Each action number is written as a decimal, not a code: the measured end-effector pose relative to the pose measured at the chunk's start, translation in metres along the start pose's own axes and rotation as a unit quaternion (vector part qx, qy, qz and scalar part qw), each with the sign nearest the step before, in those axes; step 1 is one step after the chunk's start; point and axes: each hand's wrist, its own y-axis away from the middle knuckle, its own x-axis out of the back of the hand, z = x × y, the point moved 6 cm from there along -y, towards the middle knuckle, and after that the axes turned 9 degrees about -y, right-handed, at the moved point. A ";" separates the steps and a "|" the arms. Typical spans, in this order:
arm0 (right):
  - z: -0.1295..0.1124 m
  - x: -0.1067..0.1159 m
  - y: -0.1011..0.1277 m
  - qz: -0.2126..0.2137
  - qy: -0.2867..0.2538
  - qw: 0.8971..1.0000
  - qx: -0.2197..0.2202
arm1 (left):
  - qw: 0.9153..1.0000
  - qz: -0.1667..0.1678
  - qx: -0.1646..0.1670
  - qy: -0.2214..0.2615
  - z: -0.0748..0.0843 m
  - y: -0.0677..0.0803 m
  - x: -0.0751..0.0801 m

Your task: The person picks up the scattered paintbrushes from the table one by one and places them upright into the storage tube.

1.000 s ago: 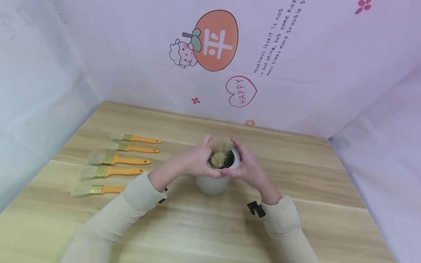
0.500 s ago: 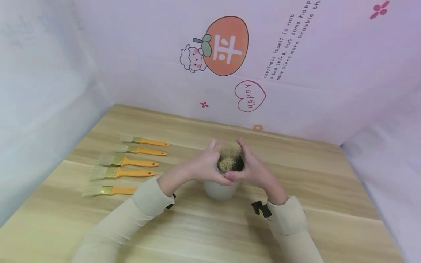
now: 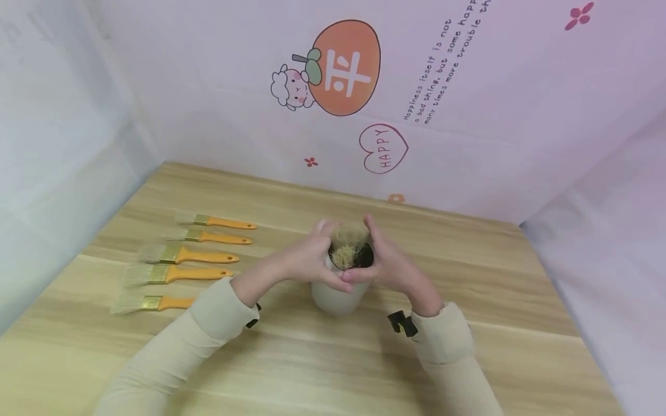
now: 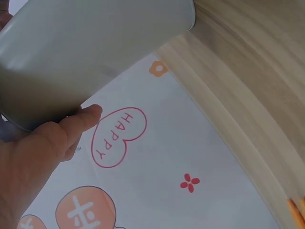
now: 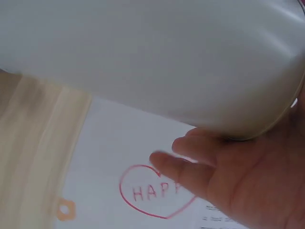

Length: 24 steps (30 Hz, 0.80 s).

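Note:
A white cylindrical pot (image 3: 337, 300) stands in the middle of the wooden table, its dark mouth facing up. Straw-coloured bristly tufts (image 3: 346, 253) poke out of the mouth. From the left, my left hand (image 3: 316, 257) curls round the upper part of the pot, and my right hand (image 3: 387, 263) does the same from the right. The thumbs meet at the near side of the rim, while the fingers reach round behind. In the left wrist view, fingers (image 4: 71, 129) lie along the pot's wall (image 4: 95, 52). The right wrist view shows fingers (image 5: 190, 162) under its smooth side.
Several flat paintbrushes (image 3: 200, 257) with orange handles lie in a column on the left of the table (image 3: 291, 370), bristles pointing left. A printed white cloth (image 3: 234, 115) rises behind the table's back edge, and more cloth hangs at both sides.
The head view swings and returns. My right hand now lies closer against the pot's rim, hiding white edge that showed earlier. The thumbs stay together and the paintbrushes have not moved.

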 end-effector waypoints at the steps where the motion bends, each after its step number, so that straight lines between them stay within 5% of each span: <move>1: -0.001 0.000 -0.001 0.002 0.004 1.000 -0.002 | 1.000 0.002 -0.004 0.001 -0.001 0.000 0.001; 6: -0.009 0.002 -0.004 0.011 0.035 0.999 0.000 | 1.000 0.009 -0.021 -0.018 -0.003 -0.001 0.004; 11: -0.012 -0.002 -0.007 0.003 0.050 0.999 -0.015 | 1.000 -0.002 -0.003 -0.031 -0.006 0.000 0.001; 24: -0.005 -0.005 -0.006 0.010 -0.009 1.000 -0.013 | 1.000 0.000 -0.012 -0.016 -0.009 0.001 0.002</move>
